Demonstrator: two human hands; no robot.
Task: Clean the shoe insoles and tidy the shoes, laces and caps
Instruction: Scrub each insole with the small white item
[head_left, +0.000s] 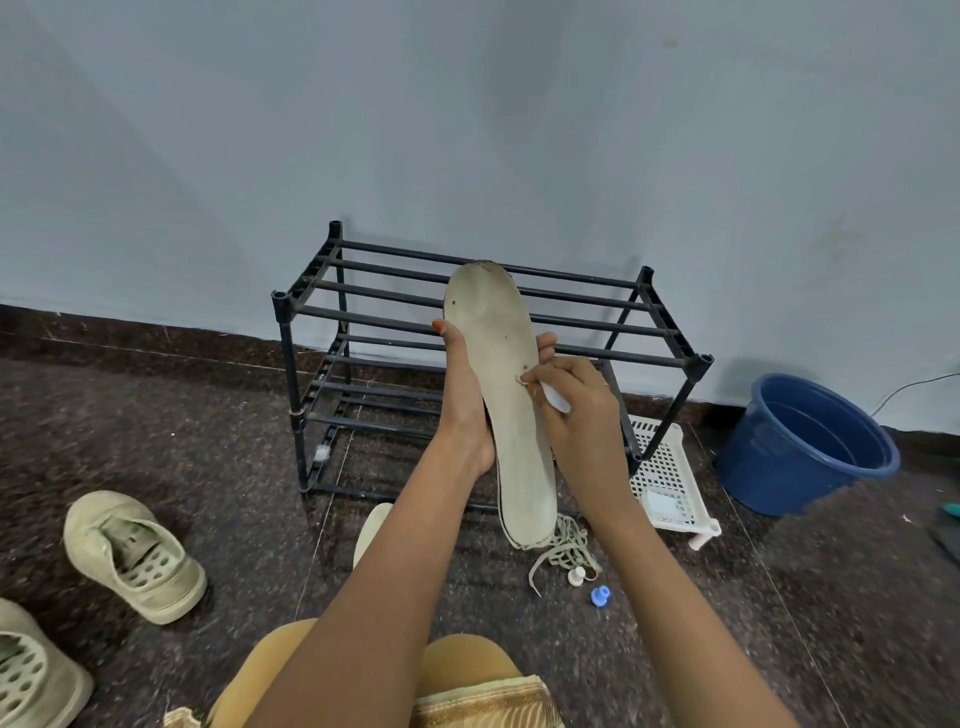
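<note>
Left hand grips the long beige insole; right hand pinches a small white tool against it, apparently mid-cleaning; next, steady strokes heelward.

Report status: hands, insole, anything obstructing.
Left hand grips insole. Right hand pinches white object against its surface. Nothing blocking the insole.

Both your bare arms reach forward, forearms converging. Your left hand cups the insole from behind, thumb on its left edge, fingertips curling round the right. Your right hand pinches a white piece against it.
</note>
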